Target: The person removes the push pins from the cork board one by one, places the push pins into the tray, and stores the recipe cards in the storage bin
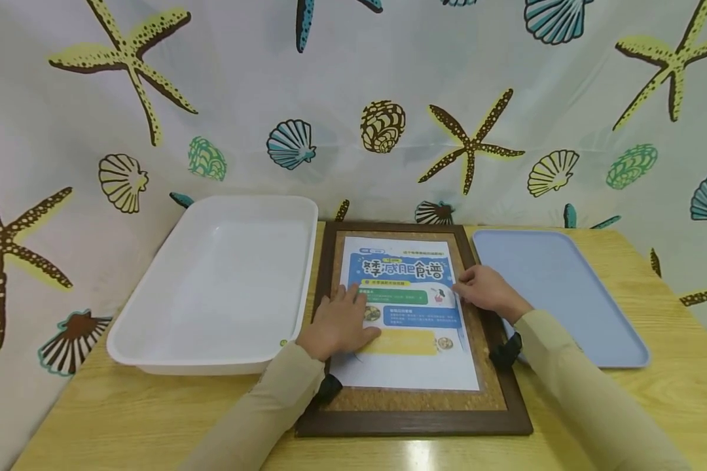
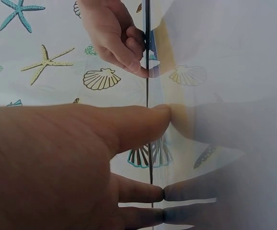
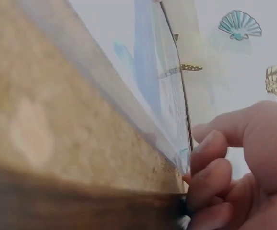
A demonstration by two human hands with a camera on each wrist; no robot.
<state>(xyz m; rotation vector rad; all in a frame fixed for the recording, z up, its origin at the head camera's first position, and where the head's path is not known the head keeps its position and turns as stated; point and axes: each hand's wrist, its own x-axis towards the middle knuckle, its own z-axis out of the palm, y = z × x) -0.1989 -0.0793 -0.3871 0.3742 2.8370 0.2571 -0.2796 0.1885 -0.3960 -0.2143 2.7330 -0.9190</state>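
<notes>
A printed poster (image 1: 409, 373) with blue, green and yellow blocks lies on a cork board (image 1: 412, 400) with a dark brown frame. Its glossy surface mirrors my fingers in the left wrist view. My left hand (image 1: 338, 322) rests on the poster's left side with fingers extended; its thumb and fingertips touch the sheet. At the poster's right edge, my right hand (image 1: 488, 289) has curled fingers, with thumb and index close together at the sheet's edge. In the right wrist view, the fingers (image 3: 210, 172) meet the edge there, and the exact contact is partly hidden.
A deep white tray (image 1: 212, 361) stands left of the board. To the right lies a shallow light-blue tray (image 1: 556, 288), partly behind my right forearm. The wooden table (image 1: 677, 327) ends at a curtain (image 1: 342, 78) printed with starfish and shells.
</notes>
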